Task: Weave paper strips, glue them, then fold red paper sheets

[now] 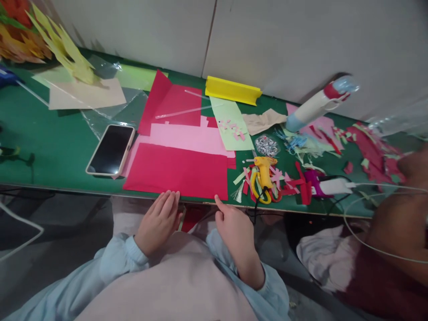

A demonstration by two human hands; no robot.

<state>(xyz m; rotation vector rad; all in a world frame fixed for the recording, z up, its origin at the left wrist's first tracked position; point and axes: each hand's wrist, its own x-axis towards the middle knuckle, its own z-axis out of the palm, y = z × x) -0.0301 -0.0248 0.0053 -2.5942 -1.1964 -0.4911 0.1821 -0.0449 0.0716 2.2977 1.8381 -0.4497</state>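
Note:
A red sheet of paper (177,171) lies along the front edge of the green table, its lower edge bent up slightly at the left. My left hand (160,220) rests at that edge with its fingers stretched out side by side, fingertips on the paper. At the sheet's lower right corner, the index finger of my right hand (236,225) is extended and touches the paper; the thumb is apart from it and the other fingers are mostly hidden. Pink paper (187,138) lies just behind the red sheet, with another red sheet (185,104), partly folded, beyond it.
A phone (112,150) lies left of the paper. To the right are a yellow glue gun (265,169), paper scraps, a dish of shiny bits (266,146) and a bottle (317,104). A yellow holder (232,90) stands by the wall. Another person's arm (399,218) is at far right.

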